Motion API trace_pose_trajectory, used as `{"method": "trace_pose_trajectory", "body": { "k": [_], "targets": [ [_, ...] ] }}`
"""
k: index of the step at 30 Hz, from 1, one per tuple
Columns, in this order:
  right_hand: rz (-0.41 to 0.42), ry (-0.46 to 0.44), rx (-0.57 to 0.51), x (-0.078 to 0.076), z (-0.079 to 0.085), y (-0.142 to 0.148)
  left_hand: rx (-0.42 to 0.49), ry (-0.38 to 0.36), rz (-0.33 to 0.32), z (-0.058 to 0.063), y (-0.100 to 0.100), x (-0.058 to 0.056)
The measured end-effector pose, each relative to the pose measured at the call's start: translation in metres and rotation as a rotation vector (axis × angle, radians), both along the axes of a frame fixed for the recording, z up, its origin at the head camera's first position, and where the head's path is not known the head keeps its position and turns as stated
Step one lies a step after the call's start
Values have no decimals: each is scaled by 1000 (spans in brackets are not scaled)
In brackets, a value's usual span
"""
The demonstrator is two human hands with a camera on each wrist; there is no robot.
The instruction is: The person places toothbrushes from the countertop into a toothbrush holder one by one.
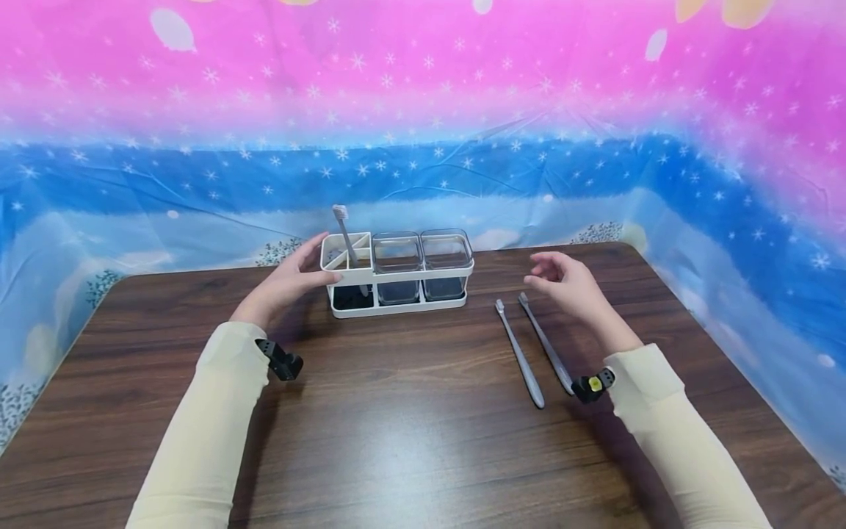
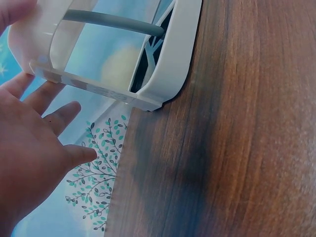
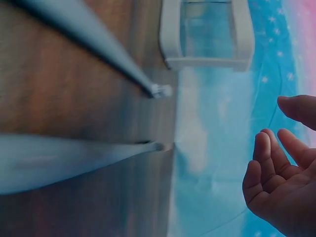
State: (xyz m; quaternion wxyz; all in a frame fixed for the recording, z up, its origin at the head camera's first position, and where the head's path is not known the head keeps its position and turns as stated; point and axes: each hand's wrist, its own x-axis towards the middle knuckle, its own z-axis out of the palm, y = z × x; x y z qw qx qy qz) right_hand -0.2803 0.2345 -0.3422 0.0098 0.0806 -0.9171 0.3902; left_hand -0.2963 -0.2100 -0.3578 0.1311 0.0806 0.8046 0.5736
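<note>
Two toothbrushes lie heads-away while a third stands in the holder

Over on the tabletop (image 1: 396, 411), the white holder (image 1: 399, 277) sits near the far edge, its long axis running left to right. The left hand (image 1: 284, 286) has its left end, grip clamped on it with the thumb in front and fingers behind. In that end compartment stands one upright toothbrush (image 1: 346, 236), bristles up, its head tipped a little leftward. Two clear cups, one in the middle (image 1: 397, 253) and one at the right (image 1: 446, 250), fill the rest of the frame.

To the right I see the nearer-left toothbrush (image 1: 521, 356) and its right-hand neighbour (image 1: 546, 342), lying flat and almost parallel. Both heads point away from the person and slightly left; the handles slant back rightward. Just beyond, the right hand (image 1: 570, 283) hovers with loosely bent fingers, its grip apart and bare.
</note>
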Motion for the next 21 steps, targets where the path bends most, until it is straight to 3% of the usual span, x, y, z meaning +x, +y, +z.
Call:
{"method": "trace_pose_trajectory", "body": {
  "k": [12,21],
  "targets": [
    [-5,-149,19,15,-25,15,5,11,2,-1,-1,-1],
    [82,-231,134,15,-42,23,14,17,-6,-1,0,-1]
  ]
}}
